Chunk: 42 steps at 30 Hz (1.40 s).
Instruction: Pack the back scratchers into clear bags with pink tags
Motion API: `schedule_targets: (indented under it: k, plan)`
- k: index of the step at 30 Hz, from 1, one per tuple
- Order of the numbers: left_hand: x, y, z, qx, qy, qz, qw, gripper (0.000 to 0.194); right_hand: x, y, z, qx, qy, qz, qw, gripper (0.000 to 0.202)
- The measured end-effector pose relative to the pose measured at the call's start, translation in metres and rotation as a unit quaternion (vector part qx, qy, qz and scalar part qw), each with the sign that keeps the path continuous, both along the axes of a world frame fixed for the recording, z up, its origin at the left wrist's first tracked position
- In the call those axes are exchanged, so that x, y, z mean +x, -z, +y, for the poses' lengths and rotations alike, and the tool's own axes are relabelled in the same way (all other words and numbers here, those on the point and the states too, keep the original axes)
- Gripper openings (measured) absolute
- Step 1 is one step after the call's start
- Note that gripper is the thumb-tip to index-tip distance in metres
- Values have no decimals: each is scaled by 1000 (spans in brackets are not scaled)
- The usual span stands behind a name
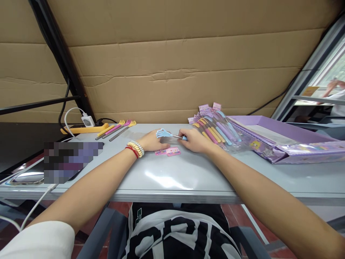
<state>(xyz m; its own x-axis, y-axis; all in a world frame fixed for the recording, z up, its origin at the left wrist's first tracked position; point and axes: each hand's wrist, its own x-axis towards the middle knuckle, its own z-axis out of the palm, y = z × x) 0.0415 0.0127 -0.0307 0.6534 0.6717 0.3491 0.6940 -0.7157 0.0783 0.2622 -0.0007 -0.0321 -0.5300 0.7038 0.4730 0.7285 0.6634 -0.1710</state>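
Note:
A light-blue back scratcher (pixel 165 133) with a hand-shaped head and short metal rod lies level between my two hands. My right hand (pixel 194 140) is closed around its blue handle end. My left hand (pixel 152 141), with beaded and red bracelets at the wrist, is at the scratcher's head; its fingers are bent and partly hidden behind the head, so what they grip cannot be made out. Two small pink printed cards (pixel 173 151) lie on the grey table (pixel 161 172) just below the left fingertips.
Several bagged back scratchers (pixel 215 129) with tags lie right of my hands, beside an open purple display box (pixel 283 153). Several yellow and pink unbagged scratchers (pixel 118 128) lie at the back left. Nearby are a yellow power strip (pixel 78 130), white charger (pixel 87 119) and blurred-out phone-like device (pixel 72 160).

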Motion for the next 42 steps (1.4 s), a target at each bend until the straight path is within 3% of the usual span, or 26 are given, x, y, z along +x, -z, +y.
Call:
schedule_targets:
  k: [3,10,13,18,20,24,35,42]
  plan:
    - [0,2,1,9,-20,-11,1000,64,-2,-1,-1,36,-27,39,998,10]
    - [-1,-4,-2,85,-84,16,993,53,-5,-3,-4,35,-44,66,996,6]
    - [-1,-7,-3,95,-95,41,990,56,-3,-4,-4,34,-7,61,998,14]
    - [-2,-7,-1,115,-118,47,985,54,2,-11,-5,12,141,46,989,42]
    - [-2,-7,0,121,-118,46,985,53,6,-15,-7,-18,170,18,985,46]
    - [-4,-6,1,128,-111,41,985,50,15,-20,-8,-72,174,19,982,53]
    - [-5,-7,2,141,-110,64,982,41,21,-23,-2,-40,191,107,975,54]
    - [-1,-11,1,196,-98,132,967,43,12,-29,-12,-77,231,70,967,53]
